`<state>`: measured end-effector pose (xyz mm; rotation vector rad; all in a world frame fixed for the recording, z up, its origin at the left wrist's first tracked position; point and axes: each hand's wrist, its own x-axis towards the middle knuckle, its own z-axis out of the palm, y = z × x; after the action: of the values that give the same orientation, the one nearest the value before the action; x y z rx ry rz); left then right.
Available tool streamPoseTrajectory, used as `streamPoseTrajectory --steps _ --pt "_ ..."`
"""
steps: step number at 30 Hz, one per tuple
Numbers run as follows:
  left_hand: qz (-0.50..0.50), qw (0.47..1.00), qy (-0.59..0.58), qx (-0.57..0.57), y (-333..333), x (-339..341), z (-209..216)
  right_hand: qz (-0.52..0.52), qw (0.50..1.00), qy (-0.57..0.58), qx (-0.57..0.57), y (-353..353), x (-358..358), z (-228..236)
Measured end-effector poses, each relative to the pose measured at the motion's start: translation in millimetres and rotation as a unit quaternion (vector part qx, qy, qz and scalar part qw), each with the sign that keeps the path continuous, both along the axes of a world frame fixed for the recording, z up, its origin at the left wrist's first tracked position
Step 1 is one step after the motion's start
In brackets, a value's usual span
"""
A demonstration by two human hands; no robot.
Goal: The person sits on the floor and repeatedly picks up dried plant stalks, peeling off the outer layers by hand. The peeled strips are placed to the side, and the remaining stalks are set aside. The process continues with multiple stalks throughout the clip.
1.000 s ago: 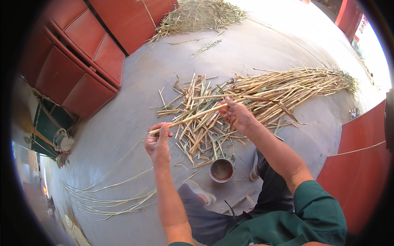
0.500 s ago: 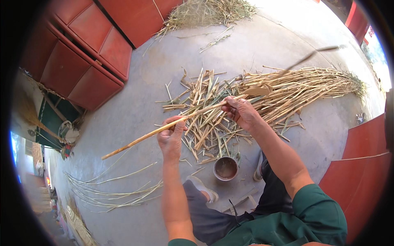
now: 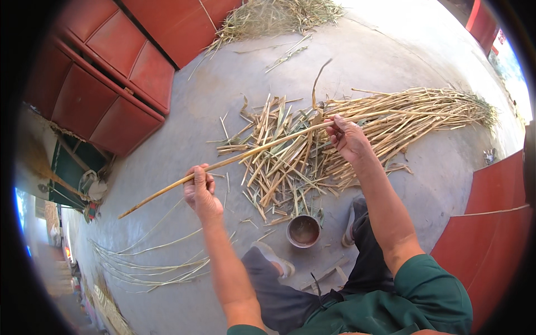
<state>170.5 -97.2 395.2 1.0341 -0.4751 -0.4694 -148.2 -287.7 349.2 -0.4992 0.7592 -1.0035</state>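
Observation:
A long, pale tan dry stalk (image 3: 262, 147) slants across in front of me, its lower left tip over bare floor. My left hand (image 3: 202, 191) is closed around it toward that tip. Further up, my right hand (image 3: 348, 139) pinches the stalk between thumb and fingers. Just left of my right hand, a curled brown dry leaf (image 3: 316, 84) sticks upward; whether it is still joined to the stalk I cannot tell. Below the stalk lies a heap of short cut stalk pieces (image 3: 273, 181). Long stalks lie in a bundle (image 3: 413, 114) beyond my right hand.
Between my feet stands a small round bowl (image 3: 304, 230). Thin, pale strips (image 3: 151, 262) are spread on the floor at left. Red panelled doors (image 3: 120, 72) rise at upper left, a straw pile (image 3: 273, 19) lies at the far side, and a red panel (image 3: 486, 223) stands at right.
My left hand has moved left and up along with the stalk, while my right hand has shifted slightly right, so they are wider apart. The brown leaf has swung from pointing right to pointing up.

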Motion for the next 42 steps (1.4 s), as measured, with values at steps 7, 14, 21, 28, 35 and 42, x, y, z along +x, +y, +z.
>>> streamPoseTrajectory --steps 7,14,21,28,35,42 --pt "-0.111 0.993 0.024 0.042 -18.6 -39.2 -10.6 0.085 0.996 -0.012 -0.006 25.7 27.5 9.8" --pt "-0.003 0.992 0.032 0.12 -12.9 -25.1 -18.0 0.097 0.983 -0.041 -0.149 45.7 54.0 14.9" --pt "0.082 0.682 -0.701 0.192 -9.0 -61.8 -6.3 0.068 0.985 0.046 -0.153 45.1 51.6 5.8" --pt "-0.027 0.696 -0.685 0.212 -23.2 -69.5 2.7 0.105 0.98 0.05 -0.161 64.5 59.0 16.0" --pt "-0.093 0.856 -0.448 0.242 -21.6 -70.6 -26.5 0.15 0.973 0.135 -0.11 70.1 60.7 3.7" --pt "-0.157 0.85 -0.394 0.313 -14.4 -52.1 -9.7 0.175 0.665 0.625 -0.37 47.8 27.0 -11.7"
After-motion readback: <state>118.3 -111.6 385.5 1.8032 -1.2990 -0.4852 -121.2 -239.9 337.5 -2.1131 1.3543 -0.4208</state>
